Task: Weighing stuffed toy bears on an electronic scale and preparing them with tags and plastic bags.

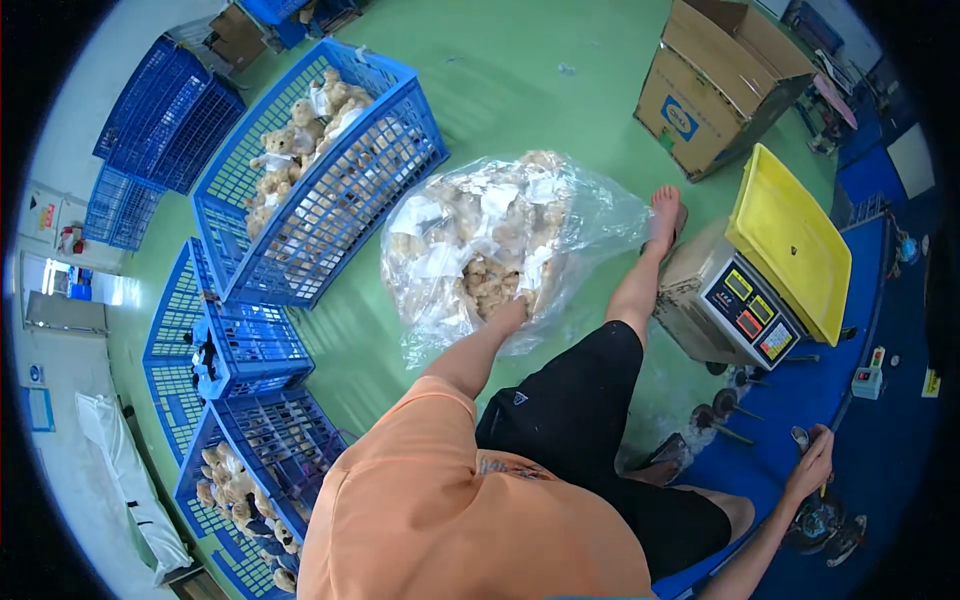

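Observation:
A large clear plastic bag [610, 215] lies on the floor in front of me, filled with tan plush bears [492, 285] that carry white tags or cloths. My left hand [510, 312] reaches down into the bag's near side among the bears. Its fingers are hidden there. Far to the right, my right hand [817, 462] is by the edge of the blue-topped table [725, 470], its fingers curled closed. A small shiny round piece [800, 437] shows at its fingertips, and a bit of yellow shows below the hand. What it grips is too small to name.
A blue crate [330, 190] full of plush bears stands left of the bag. More blue crates [255, 345] stand nearer, one holding bears. At right are a scale [735, 300] with a yellow tray [795, 245] and an open cardboard box [700, 100]. Round-headed metal pieces [720, 415] lie near the table.

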Demonstrator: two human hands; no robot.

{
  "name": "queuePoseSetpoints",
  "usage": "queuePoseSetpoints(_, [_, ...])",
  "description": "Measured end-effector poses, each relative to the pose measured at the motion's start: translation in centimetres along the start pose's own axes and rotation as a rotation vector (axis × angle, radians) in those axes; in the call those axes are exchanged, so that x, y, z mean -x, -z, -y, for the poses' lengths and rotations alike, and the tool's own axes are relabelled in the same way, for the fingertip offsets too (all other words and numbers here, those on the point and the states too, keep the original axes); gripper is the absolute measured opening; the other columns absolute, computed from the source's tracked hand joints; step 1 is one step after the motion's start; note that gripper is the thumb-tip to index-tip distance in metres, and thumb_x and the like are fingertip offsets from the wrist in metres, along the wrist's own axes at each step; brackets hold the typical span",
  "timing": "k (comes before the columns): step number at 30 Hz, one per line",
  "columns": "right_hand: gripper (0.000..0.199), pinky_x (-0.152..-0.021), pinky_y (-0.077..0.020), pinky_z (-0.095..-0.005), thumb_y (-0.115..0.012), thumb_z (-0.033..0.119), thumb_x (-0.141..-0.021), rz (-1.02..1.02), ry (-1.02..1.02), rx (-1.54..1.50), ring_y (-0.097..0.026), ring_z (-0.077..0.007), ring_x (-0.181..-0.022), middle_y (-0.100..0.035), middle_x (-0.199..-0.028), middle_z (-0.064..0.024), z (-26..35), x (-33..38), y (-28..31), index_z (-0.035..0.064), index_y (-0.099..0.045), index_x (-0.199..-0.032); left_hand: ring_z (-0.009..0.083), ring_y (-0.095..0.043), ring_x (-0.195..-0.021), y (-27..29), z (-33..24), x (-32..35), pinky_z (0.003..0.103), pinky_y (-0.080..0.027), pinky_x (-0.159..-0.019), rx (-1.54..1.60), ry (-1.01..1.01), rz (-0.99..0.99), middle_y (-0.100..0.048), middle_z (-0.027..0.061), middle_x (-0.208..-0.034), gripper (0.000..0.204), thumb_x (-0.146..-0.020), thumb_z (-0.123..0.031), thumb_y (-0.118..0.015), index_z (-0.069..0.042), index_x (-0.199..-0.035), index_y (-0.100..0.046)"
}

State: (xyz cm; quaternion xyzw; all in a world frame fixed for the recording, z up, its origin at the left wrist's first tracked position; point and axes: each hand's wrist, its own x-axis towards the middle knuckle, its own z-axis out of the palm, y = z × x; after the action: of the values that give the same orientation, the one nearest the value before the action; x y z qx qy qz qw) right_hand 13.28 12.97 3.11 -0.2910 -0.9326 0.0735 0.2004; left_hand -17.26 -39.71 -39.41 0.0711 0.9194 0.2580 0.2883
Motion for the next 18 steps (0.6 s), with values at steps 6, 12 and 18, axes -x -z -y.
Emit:
queuePoseSetpoints(6, [0.045, -0.073, -0.0494, -0.0363, -0.034, 0.037, -0.109, 0.037, -0.054, -0.017, -0.064, -0.0248, -0.079, -0.069, -0.093, -0.0079, 0.9, 0.1, 0.3, 0.0061, -0.067, -0.107, 0.0370, -0.065, -0.075, 1.9, -5.2, 2.4, 0.043, -0.054, -0.070, 0.434, 0.130, -0.100, -0.071, 0.0234, -0.088, 0.050, -0.084, -0.041, -0.060, 0.006, -0.099, -0.070])
queuePoseSetpoints(12, [0.044, -0.073, -0.0489, -0.0358, -0.034, 0.036, -0.108, 0.035, -0.057, -0.030, -0.063, -0.0248, -0.077, -0.069, -0.093, -0.0080, 1.5, -0.6, -0.2, 0.0062, -0.066, -0.107, 0.0320, -0.062, -0.069, 6.2, -4.4, 2.5, 0.042, -0.053, -0.069, 0.401, 0.177, -0.108, -0.070, 0.0194, -0.084, 0.032, -0.080, -0.026, -0.061, 0.003, -0.091, -0.071])
queuePoseSetpoints(18, [0.046, -0.060, -0.0465, -0.0442, -0.034, 0.043, -0.103, -0.151, -0.008, 0.055, -0.063, -0.0366, -0.067, -0.073, -0.083, -0.0090, 0.1, -0.4, -2.3, 0.0184, -0.073, -0.103, 0.0240, -0.061, -0.073, 15.5, -10.4, 4.8, 0.033, -0.051, -0.071, 0.932, -0.082, -0.587, -0.065, 0.0131, -0.084, 0.024, -0.089, -0.018, -0.056, 0.002, -0.103, -0.062])
